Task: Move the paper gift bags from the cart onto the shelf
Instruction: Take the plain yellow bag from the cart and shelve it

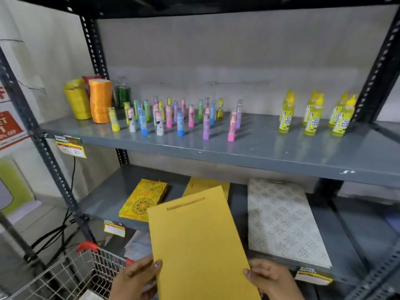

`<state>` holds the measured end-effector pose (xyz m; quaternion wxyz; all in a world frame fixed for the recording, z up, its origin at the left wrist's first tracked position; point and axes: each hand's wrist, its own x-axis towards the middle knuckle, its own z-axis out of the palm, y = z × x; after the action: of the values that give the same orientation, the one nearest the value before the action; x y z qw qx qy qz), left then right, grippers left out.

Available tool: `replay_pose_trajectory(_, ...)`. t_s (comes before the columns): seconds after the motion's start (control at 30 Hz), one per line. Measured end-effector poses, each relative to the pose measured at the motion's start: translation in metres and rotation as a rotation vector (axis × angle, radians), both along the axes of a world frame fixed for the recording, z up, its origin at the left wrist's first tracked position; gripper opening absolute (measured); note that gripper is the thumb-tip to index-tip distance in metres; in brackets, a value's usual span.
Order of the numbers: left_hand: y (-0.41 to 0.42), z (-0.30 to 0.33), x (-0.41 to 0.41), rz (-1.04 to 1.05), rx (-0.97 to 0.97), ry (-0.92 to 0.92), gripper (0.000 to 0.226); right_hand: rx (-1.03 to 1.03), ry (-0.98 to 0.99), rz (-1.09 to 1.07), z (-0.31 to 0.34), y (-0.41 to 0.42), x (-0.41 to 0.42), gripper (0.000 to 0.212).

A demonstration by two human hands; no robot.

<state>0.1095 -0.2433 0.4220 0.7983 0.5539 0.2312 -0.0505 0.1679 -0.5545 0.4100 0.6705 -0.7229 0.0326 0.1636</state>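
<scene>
I hold a flat plain mustard-yellow paper gift bag [197,241] with both hands, tilted toward the lower shelf [104,198]. My left hand [135,278] grips its lower left edge and my right hand [272,280] its lower right edge. On the lower shelf lie a yellow patterned bag stack [144,200], another plain mustard bag [194,186] partly hidden behind the held one, and a white patterned bag stack [281,219]. The wire cart [71,276] with red corners stands at the lower left.
The upper shelf [259,148] carries ribbon rolls [99,100] at the left, several colourful glue sticks [173,118] in the middle and yellow glue bottles [313,115] at the right. Black slotted uprights [43,137] frame the rack. Price tags [71,146] hang on shelf edges. Cables [65,224] run down the left wall.
</scene>
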Motion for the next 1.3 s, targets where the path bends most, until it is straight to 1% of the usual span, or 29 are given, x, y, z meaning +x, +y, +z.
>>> replay_pose_trajectory(0.03, -0.001, -0.006, 0.001, -0.005, 0.007, 0.025, 0.034, -0.035, 0.029, 0.013, -0.01, 0.0, 0.006, 0.015)
replay_pose_trajectory(0.1, -0.004, -0.015, 0.014, 0.071, 0.047, 0.086, 0.024, -0.078, 0.077, 0.011, -0.022, 0.002, 0.017, 0.014)
replay_pose_trajectory(0.17, -0.006, -0.017, 0.04, 0.074, 0.084, 0.158, 0.016, -0.09, 0.122, -0.043, -0.033, 0.006, 0.032, 0.013)
replay_pose_trajectory(0.27, 0.002, -0.025, 0.082, -0.061, 0.12, 0.147, 0.018, -0.082, 0.154, -0.11, -0.046, 0.019, 0.063, 0.011)
replay_pose_trajectory(0.33, 0.013, -0.031, 0.11, -0.137, 0.223, 0.149, 0.013, -0.104, 0.145, -0.178, -0.055, 0.031, 0.087, 0.01)
replay_pose_trajectory(0.4, 0.021, -0.031, 0.142, -0.153, 0.296, 0.133, 0.008, -0.099, 0.135, -0.247, -0.055, 0.045, 0.112, 0.008)
replay_pose_trajectory(0.5, 0.024, -0.018, 0.19, -0.134, 0.352, 0.122, 0.017, -0.091, 0.104, -0.301, -0.045, 0.06, 0.149, 0.006)
replay_pose_trajectory(0.57, 0.034, -0.026, 0.232, -0.127, 0.4, 0.135, 0.018, -0.102, 0.093, -0.344, -0.048, 0.073, 0.178, 0.013)
replay_pose_trajectory(0.6, 0.037, -0.029, 0.249, -0.119, 0.439, 0.135, 0.014, -0.12, 0.082, -0.351, -0.048, 0.079, 0.188, 0.018)
replay_pose_trajectory(0.67, 0.043, -0.039, 0.28, -0.12, 0.565, 0.117, 0.01, -0.164, 0.059, -0.366, -0.05, 0.086, 0.208, 0.024)
replay_pose_trajectory(0.7, 0.046, -0.043, 0.294, -0.126, 0.625, 0.122, 0.011, -0.183, 0.04, -0.368, -0.051, 0.089, 0.216, 0.027)
replay_pose_trajectory(0.73, 0.047, -0.046, 0.303, -0.121, 0.645, 0.121, 0.012, -0.203, 0.029, -0.365, -0.052, 0.091, 0.223, 0.029)
replay_pose_trajectory(0.77, 0.049, -0.051, 0.312, -0.109, 0.644, 0.117, 0.019, -0.22, 0.02, -0.356, -0.053, 0.093, 0.227, 0.032)
replay_pose_trajectory(0.83, 0.051, -0.061, 0.323, -0.097, 0.688, 0.117, 0.026, -0.268, 0.011, -0.346, -0.061, 0.097, 0.235, 0.035)
replay_pose_trajectory(1.0, 0.046, -0.08, 0.329, -0.16, 0.8, 0.111, 0.018, -0.38, 0.017, -0.335, -0.073, 0.105, 0.238, 0.04)
replay_pose_trajectory(1.1, 0.047, -0.09, 0.334, -0.189, 0.83, 0.131, 0.019, -0.431, 0.023, -0.347, -0.082, 0.107, 0.236, 0.041)
replay_pose_trajectory(1.3, 0.035, -0.082, 0.334, -0.182, 0.862, 0.11, 0.022, -0.523, -0.013, -0.347, -0.092, 0.106, 0.235, 0.042)
